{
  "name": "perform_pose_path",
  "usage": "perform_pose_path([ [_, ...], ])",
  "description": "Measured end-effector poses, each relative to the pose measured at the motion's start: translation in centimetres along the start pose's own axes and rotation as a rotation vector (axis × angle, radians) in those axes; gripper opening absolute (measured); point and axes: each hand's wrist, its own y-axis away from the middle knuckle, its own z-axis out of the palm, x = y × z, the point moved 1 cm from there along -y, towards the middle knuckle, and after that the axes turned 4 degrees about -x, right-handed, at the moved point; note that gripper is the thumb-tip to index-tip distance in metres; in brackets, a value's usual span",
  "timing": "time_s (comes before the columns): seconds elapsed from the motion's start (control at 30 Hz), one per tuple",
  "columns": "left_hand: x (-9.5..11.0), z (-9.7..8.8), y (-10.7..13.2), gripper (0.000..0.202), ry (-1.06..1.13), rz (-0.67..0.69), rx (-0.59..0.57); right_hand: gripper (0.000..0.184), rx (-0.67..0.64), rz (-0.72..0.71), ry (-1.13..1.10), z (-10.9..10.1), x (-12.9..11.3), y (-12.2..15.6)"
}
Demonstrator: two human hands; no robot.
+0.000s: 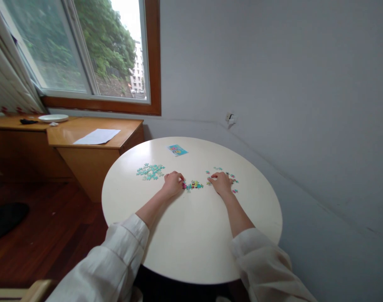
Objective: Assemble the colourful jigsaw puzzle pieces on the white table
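On the white round table, a short joined strip of jigsaw puzzle pieces in yellow, pink and teal lies between my hands. My left hand is curled at the strip's left end, its fingertips closed on a pink puzzle piece. To the right of the strip, my right hand rests low over loose pieces with thumb and fingers bent together; whatever is between them is too small to make out. Several coloured loose pieces lie around and partly behind that hand.
A heap of teal pieces lies left of my left hand. Toward the table's far edge is a small picture card. A wooden desk bearing a paper sheet and a white plate stands left; a wall rises right.
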Motion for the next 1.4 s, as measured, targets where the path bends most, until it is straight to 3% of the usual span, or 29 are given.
perform_pose_path([
  [0.5,-0.4,0.7,-0.2,0.026,-0.008,-0.01,-0.042,0.002,0.038,0.022,-0.343,1.2,0.4,-0.6],
  [0.7,-0.3,0.6,0.0,0.026,-0.001,0.008,-0.055,0.009,0.051,0.006,-0.421,1.5,0.6,-0.7],
  [1.13,0.4,0.3,0.4,0.027,0.008,0.03,-0.085,0.015,0.008,-0.136,-0.561,1.3,-1.1,-0.1],
  [1.4,0.7,0.2,0.5,0.026,-0.018,0.061,-0.097,0.016,-0.107,-0.354,-0.674,0.3,-3.7,1.5],
])
